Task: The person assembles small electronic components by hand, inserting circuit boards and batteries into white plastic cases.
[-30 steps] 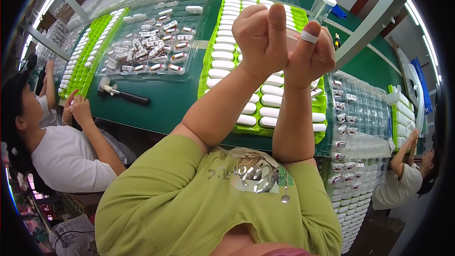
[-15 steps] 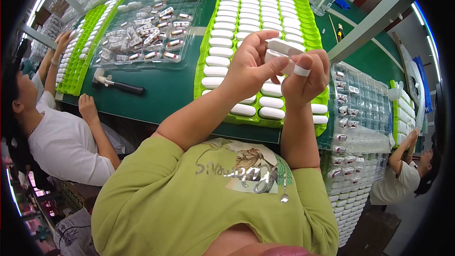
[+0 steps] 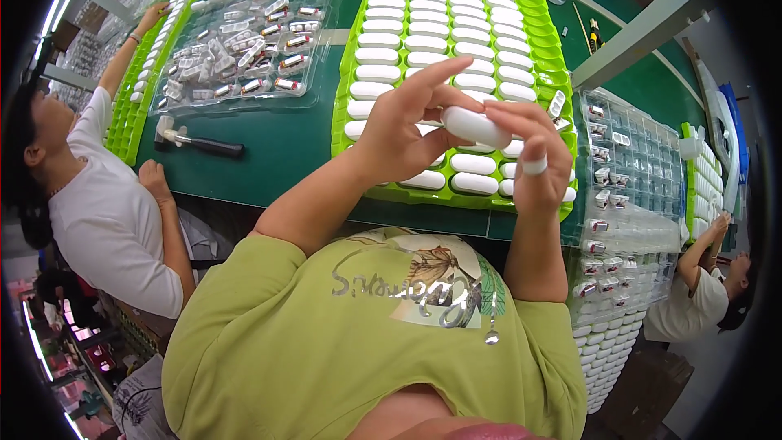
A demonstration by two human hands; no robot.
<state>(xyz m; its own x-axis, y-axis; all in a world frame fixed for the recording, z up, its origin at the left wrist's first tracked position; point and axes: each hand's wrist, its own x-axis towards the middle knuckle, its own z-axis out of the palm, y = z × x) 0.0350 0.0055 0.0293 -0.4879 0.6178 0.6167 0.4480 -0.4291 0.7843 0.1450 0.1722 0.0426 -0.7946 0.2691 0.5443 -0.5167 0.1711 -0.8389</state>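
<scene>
In front of my chest, both hands hold a smooth white oval case [image 3: 476, 126]. My left hand [image 3: 399, 130] pinches its left end between thumb and fingers, with the index finger raised. The fingers of my right hand [image 3: 533, 147] rest on its right end; a white band wraps one finger or thumb. Beneath my hands lies a bright green tray [image 3: 344, 106] with rows of similar white cases. A small white insert with holes [image 3: 556, 104] sits on the tray's right side, just beyond my right hand.
A clear plastic tray [image 3: 314, 98] with loose white inserts and small parts lies left. Near it is a black-handled hammer [image 3: 213, 147]. A clear compartment tray [image 3: 643, 147] sits right, beneath a metal post [image 3: 643, 28]. Co-workers [image 3: 114, 195] work at both sides.
The white case, earlier held as separate-looking pieces, now appears as one body turned outward. The insert on the tray has come into view. The left co-worker's arm has reached farther along their tray.
</scene>
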